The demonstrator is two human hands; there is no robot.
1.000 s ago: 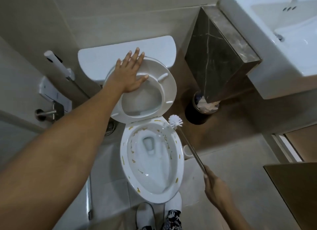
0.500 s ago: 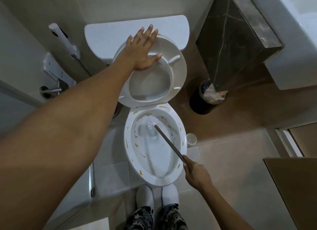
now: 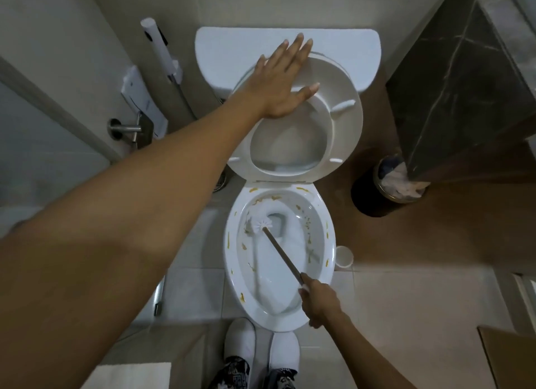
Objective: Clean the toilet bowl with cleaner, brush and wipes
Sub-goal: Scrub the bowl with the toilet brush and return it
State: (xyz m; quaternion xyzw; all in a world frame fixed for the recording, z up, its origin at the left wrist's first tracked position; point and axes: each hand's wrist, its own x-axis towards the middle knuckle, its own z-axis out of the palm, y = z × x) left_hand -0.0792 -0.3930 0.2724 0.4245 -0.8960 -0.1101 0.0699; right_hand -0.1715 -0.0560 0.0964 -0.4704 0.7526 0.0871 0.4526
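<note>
Brush (image 3: pixel 262 223) head sits deep in the bowl (image 3: pixel 232 261), near the water hole, with yellow spots on the rim around it. Right hand (image 3: pixel 319 303) has its fingers curled tight around the brush stick, over the bowl's front edge. Left hand (image 3: pixel 282 82) lies flat with straight fingers on the raised seat (image 3: pixel 345 133), pressing it toward the tank (image 3: pixel 232 49). White shoes (image 3: pixel 240 345) stand at the bowl's front.

A dark round waste bin (image 3: pixel 374 195) stuffed with crumpled paper sits at three o'clock, tucked under a dark marble-veined panel (image 3: pixel 461 78). A small white cup (image 3: pixel 344 256) stands on the floor tiles (image 3: pixel 406 307) (just below the bin). At ten o'clock, a white handheld sprayer (image 3: pixel 161 50) hangs above a metal wall fitting (image 3: pixel 127 129).
</note>
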